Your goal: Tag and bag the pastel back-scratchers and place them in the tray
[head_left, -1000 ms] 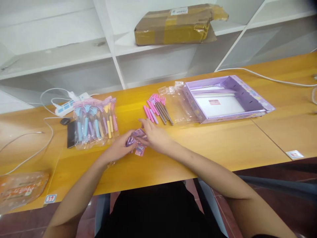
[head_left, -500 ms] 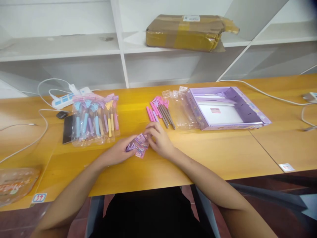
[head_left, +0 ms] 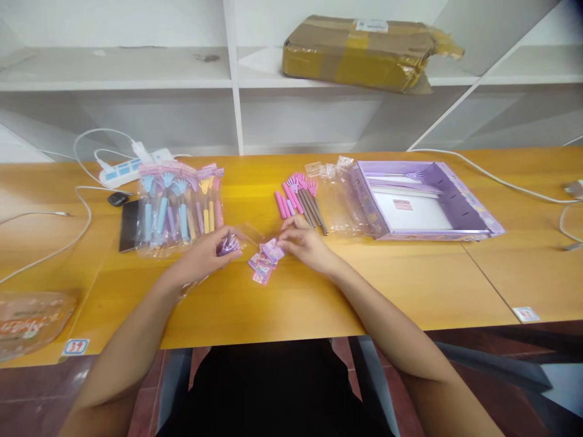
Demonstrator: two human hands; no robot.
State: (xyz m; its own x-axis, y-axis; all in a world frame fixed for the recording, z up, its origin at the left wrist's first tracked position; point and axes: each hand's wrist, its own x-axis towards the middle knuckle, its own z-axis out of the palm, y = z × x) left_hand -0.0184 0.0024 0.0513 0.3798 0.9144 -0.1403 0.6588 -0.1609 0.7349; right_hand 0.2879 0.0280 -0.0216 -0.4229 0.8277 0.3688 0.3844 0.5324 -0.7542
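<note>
My left hand is closed round a clear plastic bag with a purple hand-shaped back scratcher head inside; the rest of it is hidden by the hand and arm. Between my hands, small pink and purple printed cards lie fanned out on the table. The fingertips of my right hand pinch the edge of a purple card at the top of that pile. Just beyond the right hand are pink back scratchers with metal rods and loose pink handles.
Bagged back scratchers in several colours lie at the left, by a power strip. To the right are clear empty bags and a purple box. A taped carton sits on the shelf. White cables cross the table.
My left hand has drawn back left with the bagged back scratcher, away from the cards. The cards now lie on the table, with my right hand still at them. The view has shifted slightly.
</note>
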